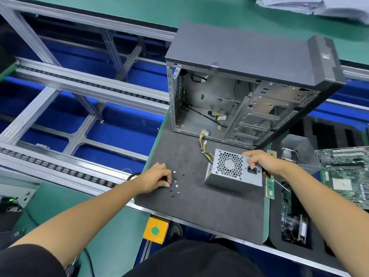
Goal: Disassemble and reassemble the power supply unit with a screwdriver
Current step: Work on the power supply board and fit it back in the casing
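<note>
Right hand [259,162] grips top right corner of power supply unit [233,170], screwdriver [279,183] shaft showing beneath wrist. Unit: grey metal box, honeycomb fan grille, black mains socket, yellow-black cable bundle [204,145] trailing toward open computer case [249,76]. Sits on dark mat [199,212]. Left hand [157,177], fingers curled, pinches small black screw among loose screws [175,183].

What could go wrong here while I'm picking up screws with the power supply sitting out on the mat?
The loose screws lie scattered near the mat's left edge, so your left hand could knock one off onto the conveyor. Your right hand holds both the power supply and the screwdriver, whose tip points toward the memory stick; a slip might scratch it.
</note>
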Demonstrator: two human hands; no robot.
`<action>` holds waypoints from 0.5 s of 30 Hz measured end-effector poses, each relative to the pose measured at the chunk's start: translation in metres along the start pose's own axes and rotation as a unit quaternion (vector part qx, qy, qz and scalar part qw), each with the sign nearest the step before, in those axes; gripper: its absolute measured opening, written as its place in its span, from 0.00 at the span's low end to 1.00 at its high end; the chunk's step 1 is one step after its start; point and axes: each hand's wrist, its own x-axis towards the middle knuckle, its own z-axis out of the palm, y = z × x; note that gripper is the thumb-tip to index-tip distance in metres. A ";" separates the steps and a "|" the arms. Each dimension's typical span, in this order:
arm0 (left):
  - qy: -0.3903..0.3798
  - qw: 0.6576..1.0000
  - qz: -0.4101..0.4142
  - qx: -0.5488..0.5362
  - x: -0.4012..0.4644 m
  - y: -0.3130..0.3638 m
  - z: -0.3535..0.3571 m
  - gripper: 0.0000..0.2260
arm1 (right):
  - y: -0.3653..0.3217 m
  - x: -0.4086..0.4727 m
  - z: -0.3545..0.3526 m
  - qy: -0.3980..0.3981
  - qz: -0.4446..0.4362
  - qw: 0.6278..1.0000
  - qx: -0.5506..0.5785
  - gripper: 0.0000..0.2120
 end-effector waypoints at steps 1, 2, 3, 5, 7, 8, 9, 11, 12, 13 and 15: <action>0.012 0.999 -0.004 -0.035 -0.001 0.003 -0.003 0.03 | -0.001 0.000 0.001 -0.002 0.001 1.000 -0.005 0.11; 0.028 0.996 -0.010 -0.081 -0.002 0.007 -0.007 0.03 | -0.002 -0.001 0.002 -0.005 -0.001 1.000 -0.006 0.07; 0.043 0.990 -0.016 -0.132 -0.003 0.013 -0.012 0.04 | -0.002 -0.001 0.001 -0.007 -0.005 1.000 -0.002 0.06; 0.063 0.974 -0.015 -0.218 -0.003 0.031 -0.024 0.06 | -0.003 -0.003 0.000 -0.011 -0.011 1.000 -0.003 0.07; 0.082 0.960 0.005 -0.266 0.000 0.054 -0.036 0.07 | -0.003 -0.005 -0.001 -0.014 -0.012 1.000 -0.010 0.09; 0.092 0.955 0.017 -0.281 0.002 0.067 -0.041 0.06 | -0.001 -0.005 -0.002 -0.014 -0.013 1.000 -0.012 0.12; 0.102 0.950 0.031 -0.294 0.005 0.079 -0.045 0.05 | 0.000 -0.005 -0.004 -0.011 -0.012 1.000 -0.013 0.17; 0.106 0.941 0.054 -0.316 0.012 0.101 -0.052 0.03 | 0.001 -0.007 -0.005 0.011 -0.008 1.000 -0.001 0.20; 0.099 0.938 0.060 -0.327 0.016 0.112 -0.054 0.02 | 0.002 -0.008 -0.005 0.027 -0.006 1.000 0.013 0.19; 0.090 0.933 0.060 -0.343 0.022 0.121 -0.054 0.01 | 0.001 -0.009 -0.007 0.050 -0.010 0.998 0.021 0.18; 0.084 0.918 0.051 -0.385 0.033 0.140 -0.052 0.02 | -0.005 -0.016 -0.014 0.106 -0.058 0.992 -0.020 0.15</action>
